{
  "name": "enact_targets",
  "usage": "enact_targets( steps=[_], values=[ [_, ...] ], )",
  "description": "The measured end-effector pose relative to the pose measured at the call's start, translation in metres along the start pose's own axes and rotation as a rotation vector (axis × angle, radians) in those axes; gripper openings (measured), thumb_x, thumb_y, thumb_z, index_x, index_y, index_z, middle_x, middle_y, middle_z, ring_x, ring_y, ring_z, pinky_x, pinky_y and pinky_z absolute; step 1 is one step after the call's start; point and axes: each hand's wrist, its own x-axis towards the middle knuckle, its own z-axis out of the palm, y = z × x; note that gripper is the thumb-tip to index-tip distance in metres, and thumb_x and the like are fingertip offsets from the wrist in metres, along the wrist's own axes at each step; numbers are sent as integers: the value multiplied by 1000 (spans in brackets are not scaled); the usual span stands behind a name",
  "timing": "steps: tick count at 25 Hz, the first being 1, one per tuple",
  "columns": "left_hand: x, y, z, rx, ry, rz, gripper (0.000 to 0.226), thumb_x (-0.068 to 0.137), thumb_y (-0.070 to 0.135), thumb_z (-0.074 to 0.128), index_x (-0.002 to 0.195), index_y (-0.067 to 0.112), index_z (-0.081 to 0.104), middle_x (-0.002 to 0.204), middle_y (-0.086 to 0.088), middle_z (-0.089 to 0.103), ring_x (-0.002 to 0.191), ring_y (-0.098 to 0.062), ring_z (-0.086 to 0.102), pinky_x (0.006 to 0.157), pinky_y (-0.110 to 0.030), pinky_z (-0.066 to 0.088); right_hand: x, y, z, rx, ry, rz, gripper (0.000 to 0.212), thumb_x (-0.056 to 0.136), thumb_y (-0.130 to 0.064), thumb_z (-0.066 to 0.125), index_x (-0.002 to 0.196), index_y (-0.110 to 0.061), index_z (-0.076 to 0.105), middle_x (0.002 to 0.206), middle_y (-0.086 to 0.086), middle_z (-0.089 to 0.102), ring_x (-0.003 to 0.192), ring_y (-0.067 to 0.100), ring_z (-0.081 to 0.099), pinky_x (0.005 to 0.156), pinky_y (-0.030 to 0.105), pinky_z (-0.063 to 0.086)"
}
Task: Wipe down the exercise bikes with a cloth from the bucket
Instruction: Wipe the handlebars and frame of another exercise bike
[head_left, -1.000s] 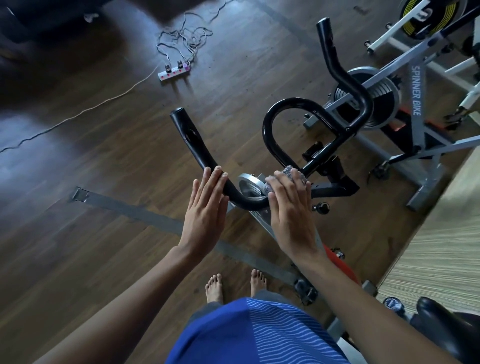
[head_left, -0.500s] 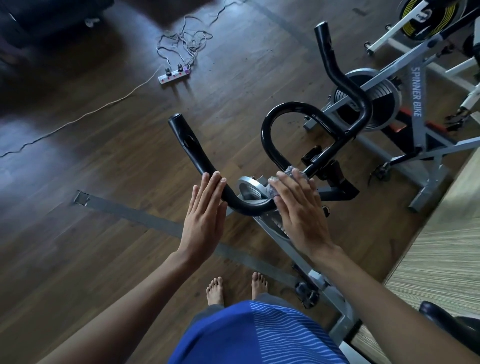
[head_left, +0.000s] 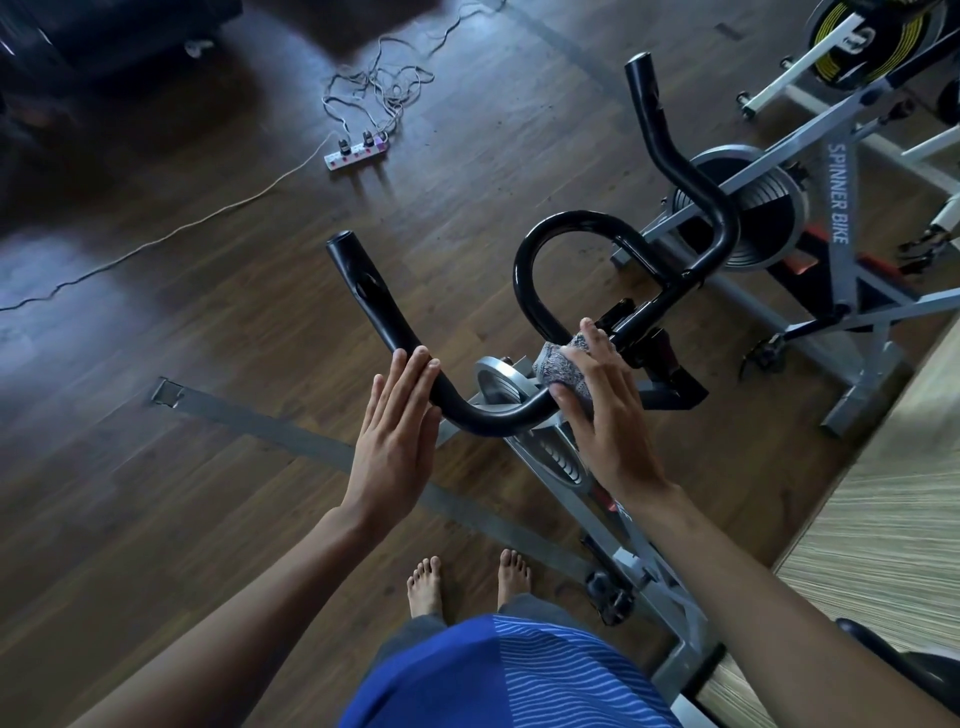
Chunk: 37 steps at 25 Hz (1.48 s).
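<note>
Left hand (head_left: 397, 436) flat, fingers straight and pressed together, tips touching the black handlebar (head_left: 483, 422) at its left bend. Right hand (head_left: 605, 415) fingers slightly spread, laid over the patterned cloth (head_left: 558, 364), pressing it on the bar beside the centre loop. Open wood floor (head_left: 208, 467) beyond the left fingertips; second bike (head_left: 836, 208) beyond the right fingers

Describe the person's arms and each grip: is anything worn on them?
The left forearm and right forearm are bare, with no sleeve in view. The left grip and right grip are bare hands: no gloves, and no ring, watch or wristband shows. Below them are a blue shirt with lighter wavy stripes, grey trousers and bare feet.
</note>
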Motion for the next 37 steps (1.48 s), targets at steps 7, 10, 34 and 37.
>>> enact_targets(
  steps=[7, 10, 34, 37],
  values=[
    [2, -1, -4, 11, 5, 24, 47, 105, 19, 44, 150, 7, 39, 161, -8, 29, 152, -22, 16, 122, -53, 21, 1, 6, 8, -26, 48, 25, 52, 105, -47, 41, 139, -11, 55, 158, 12, 37, 153, 33, 19, 122, 42, 26],
    [5, -4, -11, -6, 21, 67, 44, 104, 17, 46, 146, 7, 45, 158, -10, 36, 150, -24, 24, 119, -56, 24, 3, -8, 5, 68, 125, 108, 54, 105, -47, 40, 138, -6, 55, 152, 15, 45, 147, 35, 33, 116, 49, 39],
    [281, -96, -72, -383, -383, 831, 35, 102, 22, 42, 129, 11, 62, 132, -3, 63, 129, -22, 54, 107, -51, 41, 104, -197, 102, -48, 949, 895, 45, 101, -43, 51, 136, -15, 59, 129, -14, 58, 115, -13, 47, 101, 8, 37],
    [302, -74, -39, -410, -502, 1056, 37, 103, 26, 41, 127, 10, 64, 130, -3, 65, 126, -20, 56, 107, -47, 42, 120, -190, 114, -66, 1123, 990, 37, 102, -38, 52, 133, -19, 60, 121, -25, 57, 112, -20, 48, 96, 6, 37]
  ],
)
